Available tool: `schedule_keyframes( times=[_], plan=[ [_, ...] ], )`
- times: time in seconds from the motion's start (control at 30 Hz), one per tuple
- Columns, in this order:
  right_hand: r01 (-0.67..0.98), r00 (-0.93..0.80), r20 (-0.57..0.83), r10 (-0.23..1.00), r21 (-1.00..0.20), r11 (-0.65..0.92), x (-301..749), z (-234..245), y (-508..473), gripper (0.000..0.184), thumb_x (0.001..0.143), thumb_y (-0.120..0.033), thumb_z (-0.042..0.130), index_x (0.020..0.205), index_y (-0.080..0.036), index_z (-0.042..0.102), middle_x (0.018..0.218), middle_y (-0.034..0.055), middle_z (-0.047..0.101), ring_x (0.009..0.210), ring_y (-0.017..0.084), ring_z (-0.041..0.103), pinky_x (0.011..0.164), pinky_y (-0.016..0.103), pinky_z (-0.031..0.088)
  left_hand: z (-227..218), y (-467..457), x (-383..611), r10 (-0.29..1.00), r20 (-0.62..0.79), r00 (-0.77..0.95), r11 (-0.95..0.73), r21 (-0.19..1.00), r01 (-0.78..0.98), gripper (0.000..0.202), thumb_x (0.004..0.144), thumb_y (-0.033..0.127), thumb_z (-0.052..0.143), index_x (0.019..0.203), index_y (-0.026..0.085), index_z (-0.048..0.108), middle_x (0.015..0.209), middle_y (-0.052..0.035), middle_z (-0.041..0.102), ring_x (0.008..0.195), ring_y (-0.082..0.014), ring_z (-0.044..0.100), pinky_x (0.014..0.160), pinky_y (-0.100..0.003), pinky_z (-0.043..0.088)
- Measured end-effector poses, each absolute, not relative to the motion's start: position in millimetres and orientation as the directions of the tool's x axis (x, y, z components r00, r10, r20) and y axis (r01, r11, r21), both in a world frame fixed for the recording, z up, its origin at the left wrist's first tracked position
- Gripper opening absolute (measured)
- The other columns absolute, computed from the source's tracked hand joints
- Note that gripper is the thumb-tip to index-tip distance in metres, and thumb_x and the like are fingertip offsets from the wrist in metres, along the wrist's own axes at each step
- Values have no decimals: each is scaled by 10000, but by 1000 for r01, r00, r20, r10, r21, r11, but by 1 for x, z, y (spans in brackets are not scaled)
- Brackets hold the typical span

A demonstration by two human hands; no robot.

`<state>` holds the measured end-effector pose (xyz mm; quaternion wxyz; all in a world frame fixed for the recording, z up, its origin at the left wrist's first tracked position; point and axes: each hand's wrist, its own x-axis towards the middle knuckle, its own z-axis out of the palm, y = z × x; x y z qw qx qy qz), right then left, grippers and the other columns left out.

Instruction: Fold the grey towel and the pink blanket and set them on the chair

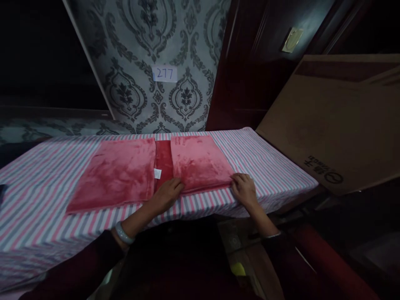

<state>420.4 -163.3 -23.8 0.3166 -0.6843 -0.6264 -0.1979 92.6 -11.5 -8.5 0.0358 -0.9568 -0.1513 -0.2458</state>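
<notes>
A pink plush cloth (117, 173) lies on a striped table cover, its two sides turned in toward a darker red strip in the middle. A small white tag (158, 173) shows beside that strip. My left hand (168, 193), bangle on the wrist, grips the near inner corner of the right-hand folded panel (203, 162). At that panel's near outer corner, my right hand (244, 188) pinches the edge between thumb and fingers. Both hands are closed, and the cloth's layers under the fingertips are partly hidden.
The striped cover (259, 162) drapes over the table's near edge. A large cardboard box (343, 125) leans on the right. Behind are a patterned wall with a paper marked 277 (164, 73), a dark screen (46, 58) and a dark red door (250, 62).
</notes>
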Motion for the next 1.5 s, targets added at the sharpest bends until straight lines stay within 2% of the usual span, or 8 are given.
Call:
schedule_keyframes(
  times=[0.33, 0.53, 0.7, 0.93, 1.03, 1.17, 1.4, 1.5],
  plan=[
    [904, -204, 608, 767, -183, 386, 318, 0, -118, 418, 915, -244, 608, 1328, -184, 609, 1303, 135, 646, 1202, 293, 556, 1035, 484, 461, -11, -10, 94, 296, 580, 759, -943, 50, 329, 359, 893, 49, 498, 1190, 172, 657, 1207, -123, 682, 1081, -240, 652, 924, -392, 557],
    [954, -170, 476, 863, -141, 265, 282, -12, -97, 396, 919, -150, 602, 1311, -189, 647, 1273, 130, 676, 1110, 295, 576, 914, 461, 480, -17, -13, 90, 274, 579, 768, -936, -22, 350, 267, 923, 65, 480, 1080, 165, 672, 1037, -93, 704, 933, -216, 662, 827, -356, 564],
    [957, -152, 545, 824, -127, 261, 277, -19, -93, 377, 947, -95, 531, 1286, -182, 671, 1221, 114, 702, 1068, 270, 570, 881, 423, 465, -23, -13, 87, 249, 669, 701, -931, -34, 364, 304, 951, 87, 453, 1171, 154, 652, 1109, -129, 696, 965, -226, 656, 854, -385, 560],
    [954, -170, 469, 867, -140, 263, 269, -17, -100, 356, 939, -116, 579, 1270, -201, 679, 1214, 114, 691, 1054, 267, 559, 876, 418, 468, -29, -16, 84, 378, 513, 771, -913, 70, 401, 284, 949, 111, 469, 1126, 182, 679, 1071, -93, 702, 951, -228, 655, 859, -384, 557],
    [939, -176, 466, 867, -185, 289, 265, -11, -101, 377, 924, -190, 641, 1301, -204, 654, 1254, 116, 669, 1123, 277, 546, 937, 434, 460, -26, -20, 82, 403, 528, 748, -913, 177, 368, 278, 916, 116, 511, 1134, 182, 671, 1106, -106, 700, 993, -239, 658, 885, -402, 562],
    [930, -181, 466, 866, -206, 306, 258, -10, -96, 430, 919, -219, 665, 1347, -199, 619, 1301, 113, 657, 1127, 279, 553, 938, 440, 454, -11, -19, 75, 506, 508, 697, -838, 482, 257, 363, 804, 68, 545, 1117, 193, 680, 1091, -93, 704, 1022, -221, 664, 907, -381, 563],
    [946, -107, 535, 838, -206, 252, 251, -25, -92, 432, 905, -108, 609, 1320, -225, 635, 1191, 94, 699, 1020, 257, 578, 844, 403, 443, 43, 49, 96, 839, 120, 531, -372, 838, 398, 322, 718, 130, 631, 1020, 204, 715, 1030, -40, 746, 1041, -214, 683, 957, -326, 537],
    [945, -108, 576, 810, -194, 264, 251, -31, -91, 431, 895, -96, 613, 1306, -220, 641, 1210, 96, 696, 1030, 255, 573, 857, 398, 434, 57, 94, 121, 899, -52, 435, -168, 876, 452, 382, 758, 186, 647, 1139, 181, 670, 808, -21, 709, 799, -198, 706, 739, -295, 576]
  ],
)
